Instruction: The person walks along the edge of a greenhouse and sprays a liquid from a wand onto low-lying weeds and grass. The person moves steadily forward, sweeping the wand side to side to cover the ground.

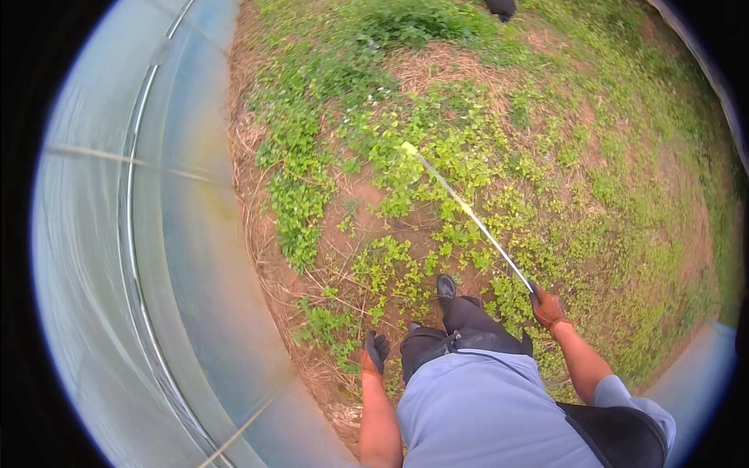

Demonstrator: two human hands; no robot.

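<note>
My right hand, in an orange-brown and black glove, is closed round the dark handle of a long, thin spray wand. The silver wand slants forward and left over low green weeds, ending in a pale yellow-green tip. My left hand, gloved the same way, hangs beside my left hip with its fingers loosely bent. I see nothing in it. Below it lie dry straw and some leafy weeds.
Along the left runs a translucent plastic sheet wall with a metal rail. My dark boot stands among the weeds. Dry straw lies farther ahead near a denser green clump. A dark object shows at the top edge.
</note>
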